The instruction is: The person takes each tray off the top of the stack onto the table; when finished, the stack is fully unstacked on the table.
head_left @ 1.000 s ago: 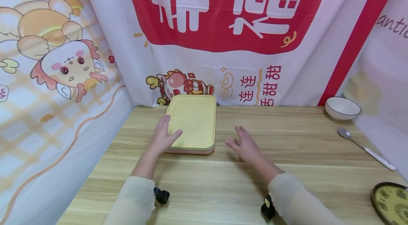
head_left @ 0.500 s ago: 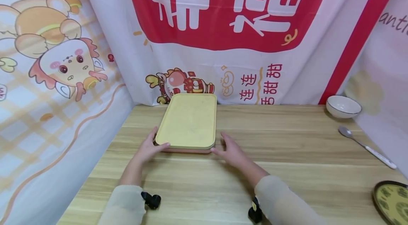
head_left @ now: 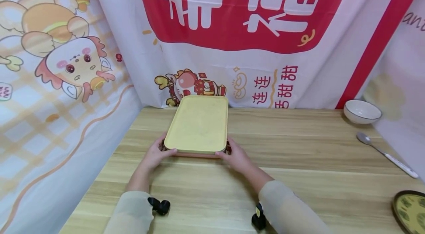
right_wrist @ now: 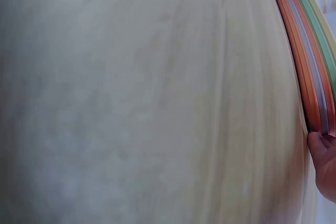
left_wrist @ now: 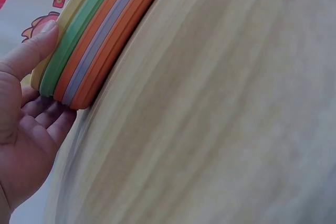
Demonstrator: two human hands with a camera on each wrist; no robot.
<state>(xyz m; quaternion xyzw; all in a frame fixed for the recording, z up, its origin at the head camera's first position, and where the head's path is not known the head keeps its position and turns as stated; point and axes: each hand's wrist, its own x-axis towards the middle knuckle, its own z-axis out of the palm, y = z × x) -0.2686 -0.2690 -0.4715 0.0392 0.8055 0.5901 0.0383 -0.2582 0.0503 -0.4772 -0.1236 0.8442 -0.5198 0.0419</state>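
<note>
A stack of rectangular trays lies on the wooden table, a yellow one uppermost. From the side, the left wrist view shows the stack in yellow, green, orange and grey layers, with orange lowest. My left hand grips its near left corner, thumb on the yellow rim and fingers bent along the side by the lower trays. At the near right corner my right hand holds the stack, its thumb at the front edge and its fingers along the right side, partly hidden. The right wrist view catches only part of this hand.
On the right side of the table are a white bowl near the back and a spoon with a white handle. A dark-rimmed, patterned yellow plate sits at the front right. Printed cloth hangs behind the table.
Both hands have come in to the near corners of the stack. The left moved down from the yellow tray's left edge; the right moved left until it took hold.
</note>
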